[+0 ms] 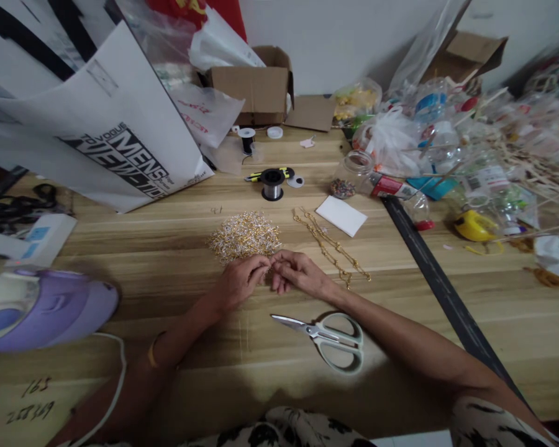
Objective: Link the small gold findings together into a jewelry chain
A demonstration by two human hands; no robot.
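My left hand (243, 278) and my right hand (298, 272) meet at the near edge of a pile of small gold and silver metal pieces (245, 234). Thumb and forefinger are pinched together on each hand, and whatever they hold is too small to name. Right of the pile lie gold chains (328, 245), stretched out in strands. Closer to my body, scissors (323, 338) with pale grey-green handles rest on the table, beneath my right forearm's line.
A wire spool (272, 184) and yellow-black pliers (256, 176) lie behind the pile. A white card (341, 216) and a jar of beads (353, 174) stand to the right. Plastic bottles and bags crowd the far right. A purple iron-like appliance (69, 307) and a large paper bag (107, 136) occupy the left.
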